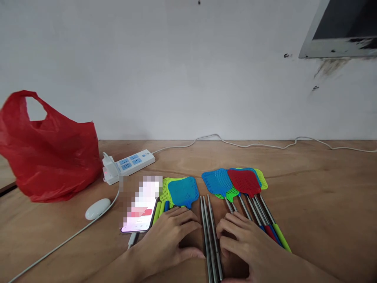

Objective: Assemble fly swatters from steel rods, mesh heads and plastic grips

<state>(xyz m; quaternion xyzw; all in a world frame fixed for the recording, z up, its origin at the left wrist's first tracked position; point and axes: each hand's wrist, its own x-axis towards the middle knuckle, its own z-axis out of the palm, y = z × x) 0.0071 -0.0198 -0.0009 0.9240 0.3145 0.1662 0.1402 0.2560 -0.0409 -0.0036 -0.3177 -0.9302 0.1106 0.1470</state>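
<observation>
Three bare metal rods (210,239) lie side by side on the table between my hands. My left hand (173,236) rests on the table left of the rods, its fingers stretched and its thumb apart, with nothing visible in it. Just beyond its fingers are a blue fly swatter head (184,191) and a yellow-green one (165,188), with coloured handle grips (159,210) beside them. On the rods' other side, my right hand (241,239) lies with loosely bent fingers, partly over the shafts of several assembled fly swatters. Among these, a red fly swatter head (246,181) lies on top.
A lit phone (141,208) on a charging cable lies left of my left hand. Behind it are a white power strip (135,161) and a red plastic bag (55,153). A white oval object (97,209) sits near the cable. A white cord (250,146) runs along the wall.
</observation>
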